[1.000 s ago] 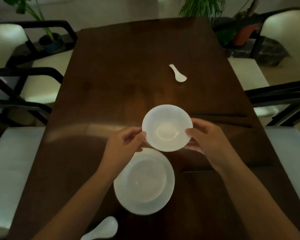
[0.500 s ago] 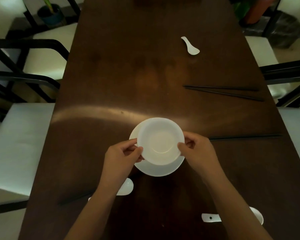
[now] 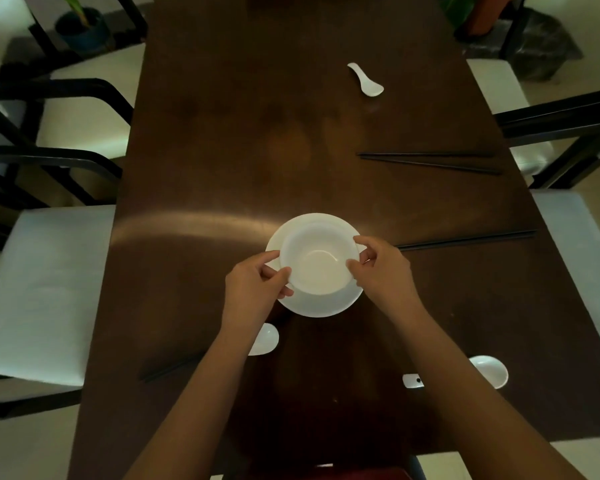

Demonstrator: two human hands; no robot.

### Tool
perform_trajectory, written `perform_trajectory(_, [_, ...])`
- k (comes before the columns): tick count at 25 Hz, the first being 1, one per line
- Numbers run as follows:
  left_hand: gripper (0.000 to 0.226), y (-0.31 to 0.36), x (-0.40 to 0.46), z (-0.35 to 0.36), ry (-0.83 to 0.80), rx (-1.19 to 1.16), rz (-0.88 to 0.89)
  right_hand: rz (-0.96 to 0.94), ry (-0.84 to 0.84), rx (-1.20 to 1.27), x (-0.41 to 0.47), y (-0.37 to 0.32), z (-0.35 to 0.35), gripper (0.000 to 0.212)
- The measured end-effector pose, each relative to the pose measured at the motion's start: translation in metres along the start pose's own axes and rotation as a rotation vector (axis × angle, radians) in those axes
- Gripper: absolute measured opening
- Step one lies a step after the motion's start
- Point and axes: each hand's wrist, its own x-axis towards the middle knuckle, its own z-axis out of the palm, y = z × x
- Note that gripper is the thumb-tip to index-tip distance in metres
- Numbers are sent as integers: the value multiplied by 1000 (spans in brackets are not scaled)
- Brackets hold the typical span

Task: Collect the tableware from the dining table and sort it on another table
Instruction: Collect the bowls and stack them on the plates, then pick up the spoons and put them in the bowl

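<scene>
With our left hand (image 3: 257, 289) pinching the bowl's (image 3: 317, 263) left rim and our right hand (image 3: 381, 271) pinching its right rim, the bowl sits in the plate (image 3: 321, 308) near the middle of the table (image 3: 239, 133). We judge it best to settle it centred before letting go. Across the dark wooden top from left to right lie chopsticks (image 3: 170, 368), a spoon (image 3: 265, 339) under our left wrist, a far spoon (image 3: 366, 81), more chopsticks (image 3: 430, 161), a near-right spoon (image 3: 487, 371), with pale-cushioned chairs (image 3: 45, 282) along both sides and potted plants (image 3: 80, 22) beyond.
</scene>
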Motion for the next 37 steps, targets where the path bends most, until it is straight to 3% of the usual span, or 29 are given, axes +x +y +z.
perform_trajectory(7, [28,-9,4,0,15,67,34,9,59,-4,-2,8,10,41])
perform_trajectory(11, [26,-17,-11,-8,20,117,57,-16,15,-128,-17,17,-8,37])
perform_trajectory(16, [43,-50,-40,-19,-82,527,204,32,57,-183,-58,73,-75,25])
perform_trajectory(19, [54,-72,-47,-23,-150,864,222,81,127,-284,-78,110,-106,31])
perform_trajectory(21, [48,-77,-52,-21,-163,935,185,159,110,-385,-87,129,-117,37])
perform_trajectory(25, [34,-81,-59,-15,-158,851,130,257,-32,-373,-98,150,-112,37])
perform_trajectory(31, [32,-83,-66,9,-91,559,26,284,67,-188,-97,147,-93,22])
perform_trajectory(33, [32,-81,-69,14,-61,517,22,271,59,-149,-95,143,-93,17])
perform_trajectory(37, [10,-68,-75,18,-31,478,72,134,-15,-18,-94,114,-94,16])
